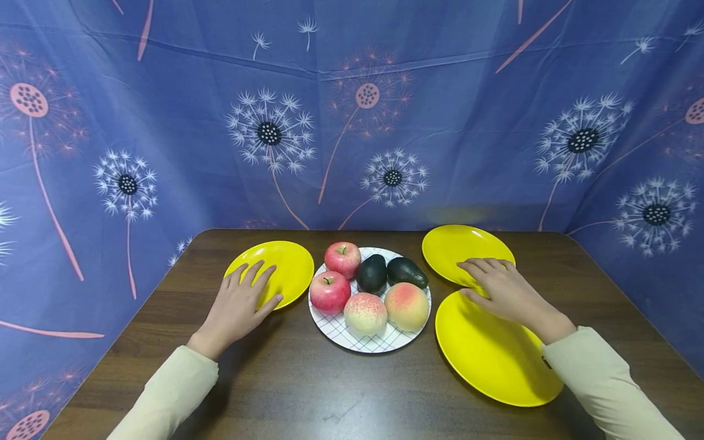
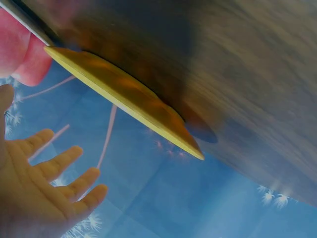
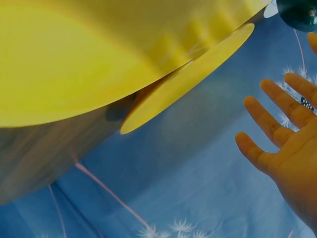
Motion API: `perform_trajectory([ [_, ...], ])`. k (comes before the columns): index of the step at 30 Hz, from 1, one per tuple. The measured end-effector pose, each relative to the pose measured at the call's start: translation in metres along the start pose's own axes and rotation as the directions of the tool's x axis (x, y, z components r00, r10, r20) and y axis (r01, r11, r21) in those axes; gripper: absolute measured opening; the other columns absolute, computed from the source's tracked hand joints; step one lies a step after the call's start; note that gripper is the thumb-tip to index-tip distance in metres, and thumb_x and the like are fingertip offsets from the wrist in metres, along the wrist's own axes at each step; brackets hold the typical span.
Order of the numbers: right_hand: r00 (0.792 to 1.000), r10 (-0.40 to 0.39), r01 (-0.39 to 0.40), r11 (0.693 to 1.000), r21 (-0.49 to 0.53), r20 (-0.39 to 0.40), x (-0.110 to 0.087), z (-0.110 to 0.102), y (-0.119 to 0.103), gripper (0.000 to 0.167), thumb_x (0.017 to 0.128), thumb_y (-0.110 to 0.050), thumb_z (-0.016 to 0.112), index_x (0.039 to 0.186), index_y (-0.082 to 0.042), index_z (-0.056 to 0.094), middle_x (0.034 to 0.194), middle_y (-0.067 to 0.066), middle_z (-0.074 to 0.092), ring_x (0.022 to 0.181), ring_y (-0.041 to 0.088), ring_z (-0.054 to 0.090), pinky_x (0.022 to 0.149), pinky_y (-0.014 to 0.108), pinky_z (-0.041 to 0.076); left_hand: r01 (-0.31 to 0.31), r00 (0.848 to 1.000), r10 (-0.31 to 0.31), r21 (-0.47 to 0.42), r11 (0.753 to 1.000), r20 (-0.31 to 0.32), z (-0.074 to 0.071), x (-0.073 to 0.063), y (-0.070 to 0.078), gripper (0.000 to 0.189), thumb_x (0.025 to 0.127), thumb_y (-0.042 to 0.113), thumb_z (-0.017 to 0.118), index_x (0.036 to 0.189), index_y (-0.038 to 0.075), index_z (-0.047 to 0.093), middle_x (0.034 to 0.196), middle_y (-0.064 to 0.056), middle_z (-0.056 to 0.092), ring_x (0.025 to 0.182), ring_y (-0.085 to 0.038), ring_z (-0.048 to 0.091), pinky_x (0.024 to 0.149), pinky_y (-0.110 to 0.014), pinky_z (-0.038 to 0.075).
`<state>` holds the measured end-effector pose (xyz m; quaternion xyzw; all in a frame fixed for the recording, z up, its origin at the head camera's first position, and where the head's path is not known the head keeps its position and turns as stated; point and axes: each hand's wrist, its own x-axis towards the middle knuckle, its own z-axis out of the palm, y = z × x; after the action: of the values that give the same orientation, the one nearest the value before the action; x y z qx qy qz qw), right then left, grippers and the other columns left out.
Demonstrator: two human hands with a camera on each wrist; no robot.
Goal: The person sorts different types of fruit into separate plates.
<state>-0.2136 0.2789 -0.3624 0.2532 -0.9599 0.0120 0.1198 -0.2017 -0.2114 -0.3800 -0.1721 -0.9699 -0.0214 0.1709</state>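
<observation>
My left hand (image 1: 240, 310) hovers with spread fingers over the near left part of a yellow plate (image 1: 291, 269), holding nothing. In the left wrist view its palm and the plate's edge (image 2: 124, 99) are apart. My right hand (image 1: 503, 290), also empty with fingers extended, is above two more yellow plates: a far one (image 1: 462, 241) and a larger near one (image 1: 484, 360). Between the hands, a white checked plate (image 1: 363, 345) bears two red apples (image 1: 330, 293), two dark green avocados (image 1: 371, 275) and two peaches (image 1: 407, 305).
All plates stand on a dark brown wooden table (image 1: 341, 397). A blue cloth with dandelion prints (image 1: 341, 122) hangs behind the table and along its sides. The larger near yellow plate lies close to the far right one.
</observation>
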Motion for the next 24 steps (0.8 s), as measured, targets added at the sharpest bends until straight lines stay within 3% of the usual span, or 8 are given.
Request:
perform_trajectory([
  [24,0.996,-0.088,0.088,0.996,0.01,0.012,0.024,0.014,-0.028,0.046,0.083,-0.038,0.063,0.118,-0.008,0.058,0.118,0.011,0.059,0.108,0.034,0.052,0.092,0.054,0.038,-0.082,0.996,0.083,-0.078,0.994,0.015,0.001,0.019,0.039,0.065,0.083,0.053,0.054,0.137,0.018,0.04,0.137,-0.01,0.044,0.122,-0.035,0.041,0.099,-0.054,0.034],
])
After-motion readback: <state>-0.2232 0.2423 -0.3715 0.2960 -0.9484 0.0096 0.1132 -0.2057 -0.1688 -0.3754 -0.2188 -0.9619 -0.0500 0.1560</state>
